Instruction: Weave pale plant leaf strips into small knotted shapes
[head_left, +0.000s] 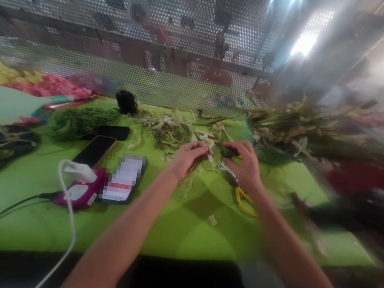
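Observation:
My left hand (187,157) is closed in a pinch on a pale strip of dried plant material (209,145) over the middle of the green table. Just to the right, my right hand (243,161) has its thumb and fingers curled around a small dark green tuft (227,152); blur hides its details. Beneath my right wrist lies a pair of scissors (244,202) with yellow handles, partly covered by the hand. Beyond both hands spreads a loose heap of dried, pale and green plant strips (167,128). A small pale scrap (213,220) rests on the table nearer to me.
On the left are a lit phone (123,179), a dark phone (95,151), a purple power box (81,192) with a white cable (70,222), and green fibre (80,120). A green basket (272,153) of dried stalks (296,123) stands right. Perforated metal (134,68) rises behind.

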Available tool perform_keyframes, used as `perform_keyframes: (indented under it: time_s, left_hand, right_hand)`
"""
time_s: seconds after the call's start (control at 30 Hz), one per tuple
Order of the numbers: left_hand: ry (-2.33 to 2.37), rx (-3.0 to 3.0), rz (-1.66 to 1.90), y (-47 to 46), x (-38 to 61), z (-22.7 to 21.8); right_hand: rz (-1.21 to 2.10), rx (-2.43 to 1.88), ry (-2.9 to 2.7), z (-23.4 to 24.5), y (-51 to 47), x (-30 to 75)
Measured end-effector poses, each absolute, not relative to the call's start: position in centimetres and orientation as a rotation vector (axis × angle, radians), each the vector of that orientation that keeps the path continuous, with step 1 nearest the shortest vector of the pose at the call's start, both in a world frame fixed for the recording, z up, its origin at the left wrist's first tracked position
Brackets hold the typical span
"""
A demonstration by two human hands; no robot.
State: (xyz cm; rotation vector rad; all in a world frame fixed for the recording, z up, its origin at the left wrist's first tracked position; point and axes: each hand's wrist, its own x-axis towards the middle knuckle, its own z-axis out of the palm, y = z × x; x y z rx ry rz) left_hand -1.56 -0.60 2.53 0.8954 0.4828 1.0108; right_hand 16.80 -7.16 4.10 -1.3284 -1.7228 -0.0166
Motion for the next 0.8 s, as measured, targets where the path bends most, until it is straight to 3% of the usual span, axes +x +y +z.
perform_keyframes:
  time_s: [0.37, 0.57, 0.8]
  left_hand:
    - [0.467, 0.915, 1.108, -0.3, -3.5, 4.5]
    - [0.46, 1.006, 1.053, 0.0, -4.7, 4.9]
    - [0.464, 1.091, 1.052, 0.6, -6.4, 7.2]
  right_hand:
    - [0.531, -1.392, -1.78, 1.0, -6.3, 16.1]
    - [0.232, -1.494, -1.986, 0.9, -6.1, 14.6]
    - [-0.029, -1.962, -2.041, 0.9, -13.5, 22.4]
